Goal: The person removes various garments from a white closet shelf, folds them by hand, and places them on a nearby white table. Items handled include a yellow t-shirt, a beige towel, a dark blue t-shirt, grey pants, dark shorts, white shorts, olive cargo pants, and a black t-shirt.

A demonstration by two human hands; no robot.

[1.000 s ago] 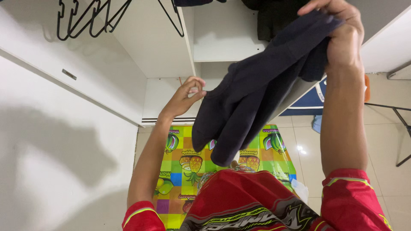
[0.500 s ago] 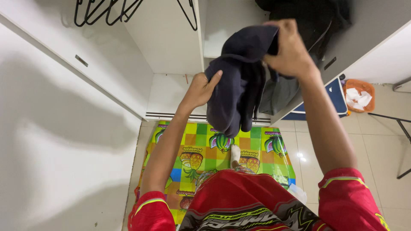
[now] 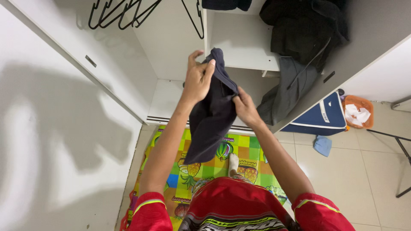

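Note:
A dark navy garment [image 3: 212,115] hangs folded in front of me, before an open white wardrobe [image 3: 171,47]. My left hand [image 3: 198,77] grips its top edge, fingers curled over the cloth. Lower down, my right hand [image 3: 245,106] pinches the garment's right side. The cloth's bottom end dangles above a bright fruit-patterned mat [image 3: 201,164]. I wear a red shirt [image 3: 233,205].
Black hangers [image 3: 124,13] hang at the wardrobe's top left. Dark clothes [image 3: 304,30] and a grey garment [image 3: 284,92] spill from the right shelf. A blue bag [image 3: 321,117], an orange basket [image 3: 357,110], a blue cloth [image 3: 322,145] and a black stand leg [image 3: 400,149] are on the tiled floor at right.
My right hand came down from the garment's top to its right side. My left hand rose and took the top edge. The garment now hangs narrower and folded.

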